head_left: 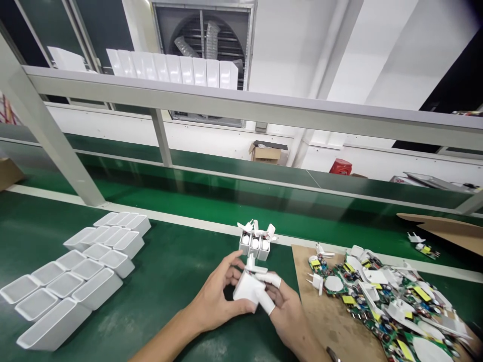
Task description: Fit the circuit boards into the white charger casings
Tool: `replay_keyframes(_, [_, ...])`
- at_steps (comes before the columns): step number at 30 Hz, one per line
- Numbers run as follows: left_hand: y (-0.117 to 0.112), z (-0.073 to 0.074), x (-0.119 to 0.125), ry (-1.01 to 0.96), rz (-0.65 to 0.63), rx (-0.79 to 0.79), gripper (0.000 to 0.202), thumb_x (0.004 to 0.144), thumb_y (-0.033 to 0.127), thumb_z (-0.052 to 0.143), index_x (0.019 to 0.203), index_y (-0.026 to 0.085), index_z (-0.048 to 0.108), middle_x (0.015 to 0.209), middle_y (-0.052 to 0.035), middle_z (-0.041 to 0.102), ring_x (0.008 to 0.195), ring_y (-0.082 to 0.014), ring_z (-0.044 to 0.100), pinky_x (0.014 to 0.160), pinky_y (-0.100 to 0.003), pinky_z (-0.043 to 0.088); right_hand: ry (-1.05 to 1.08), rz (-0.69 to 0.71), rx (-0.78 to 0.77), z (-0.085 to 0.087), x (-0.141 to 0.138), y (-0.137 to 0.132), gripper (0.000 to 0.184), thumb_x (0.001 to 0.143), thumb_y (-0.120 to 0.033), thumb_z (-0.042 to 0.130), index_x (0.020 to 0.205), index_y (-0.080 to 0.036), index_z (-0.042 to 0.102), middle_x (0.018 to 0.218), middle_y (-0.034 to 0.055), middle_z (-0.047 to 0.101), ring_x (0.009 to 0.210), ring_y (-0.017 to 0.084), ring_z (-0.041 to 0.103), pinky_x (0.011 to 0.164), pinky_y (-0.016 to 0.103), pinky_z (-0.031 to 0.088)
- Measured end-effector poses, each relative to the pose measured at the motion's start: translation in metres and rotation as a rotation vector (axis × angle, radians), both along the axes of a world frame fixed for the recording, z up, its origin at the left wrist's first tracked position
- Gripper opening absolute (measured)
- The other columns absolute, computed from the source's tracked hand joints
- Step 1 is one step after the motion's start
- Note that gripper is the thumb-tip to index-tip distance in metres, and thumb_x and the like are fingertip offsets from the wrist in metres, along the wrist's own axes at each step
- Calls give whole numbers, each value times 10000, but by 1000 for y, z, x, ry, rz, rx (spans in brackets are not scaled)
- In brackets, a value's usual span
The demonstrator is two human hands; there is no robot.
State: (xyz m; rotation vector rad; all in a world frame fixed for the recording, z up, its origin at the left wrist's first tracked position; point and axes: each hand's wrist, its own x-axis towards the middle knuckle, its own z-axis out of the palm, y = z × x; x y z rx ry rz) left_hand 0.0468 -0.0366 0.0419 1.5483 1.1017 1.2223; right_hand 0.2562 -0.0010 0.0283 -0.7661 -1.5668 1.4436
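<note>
- Lettering is showing at far right behind the bench: red characters on a white item (400, 179) are apparently reading "30", while its finer marks are blurring from where I am standing.
- Left hand (217, 291) is gripping a white housing (245, 289), its fingers curling around the left side and its thumb pressing along the lower front.
- Right hand (289, 306) is closing on the same housing from the right; its white-covered thumb and forefinger are lying against the housing and near a white plug piece (253, 266) at the top.
- Both grips are spanning only the width of the housing, which is sitting between the hands, nearer the worker than three filled housings (254, 250).
- Brown board (335, 322) is running its left edge close beside the right hand; a pile of circuit boards (388, 281) is restricting movement there.
- Green tabletop (162, 271) is giving wider room leftward, up to the open white housings (101, 291).
- White strip (196, 225) is edging the tabletop's far side, just behind the filled housings.
</note>
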Motion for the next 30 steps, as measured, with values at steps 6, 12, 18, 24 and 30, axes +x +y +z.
replay_keyframes(6, [-3, 13, -7, 269, 38, -64, 928, 808, 305, 863, 1588, 319, 359, 1258, -77, 645, 1119, -282, 630, 1068, -486, 489, -256, -141, 824, 9, 6, -8, 436, 982, -70, 534, 1375, -231, 628, 1296, 148, 647, 1132, 224, 687, 979, 329, 589])
replay_keyframes(12, [-2, 10, -6, 238, -33, -127, 866, 843, 240, 776, 1597, 323, 358, 1209, -47, 710, 1072, -258, 697, 1029, -437, 538, -445, -20, 733, 7, 7, -7, 352, 971, -118, 540, 1256, -243, 703, 1189, 105, 692, 993, 215, 726, 919, 315, 618])
replay_keyframes(18, [17, 13, -27, 312, 338, 0, 547, 782, 369, 796, 1298, 253, 656, 1088, -37, 748, 930, -247, 729, 864, -368, 593, -483, -191, 700, 9, 16, -6, 435, 1012, -267, 593, 1445, -261, 547, 1470, 117, 608, 1271, 243, 676, 1102, 325, 550])
replay_keyframes(24, [68, 12, -46, 426, 620, 61, 419, 780, 489, 738, 1073, 190, 731, 1061, -94, 739, 988, -318, 715, 904, -446, 568, -576, -190, 810, 1, 20, -1, 384, 1021, -226, 521, 1403, -208, 560, 1395, 149, 655, 1237, 274, 699, 1055, 387, 597])
replay_keyframes(30, [82, -2, -3, 442, 638, 55, 867, 805, 616, 737, 1473, 126, 480, 1270, -164, 656, 1139, -352, 689, 988, -525, 568, -655, -159, 913, -12, 17, 6, 410, 937, -136, 567, 1344, -165, 611, 1319, 152, 685, 1158, 280, 721, 1028, 393, 613])
